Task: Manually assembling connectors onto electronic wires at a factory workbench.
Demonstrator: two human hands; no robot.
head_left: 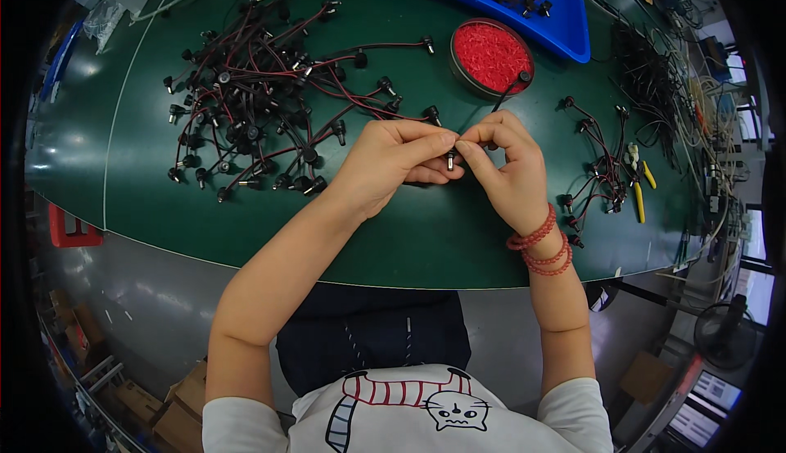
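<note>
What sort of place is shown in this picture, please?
Probably an electronics or cable workshop: a green worktable bears a pile of short connector cables, and a yellow-handled tool lies toward its right side.

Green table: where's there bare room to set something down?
The table has bare room between the forearms, toward its front edge, and between the large cable pile and the blue tray. It's crowded at that pile and on the right, around the smaller cable cluster and yellow-handled pliers.

"How's the light?"
"Moderate, fairly even — bright panes (760, 293) at far right, soft sheen on the desk (409, 256) toward the left."
"Sharpness?"
"Hands (385, 162) fairly crisp; straight edges bow outward — corners fall black."
</note>
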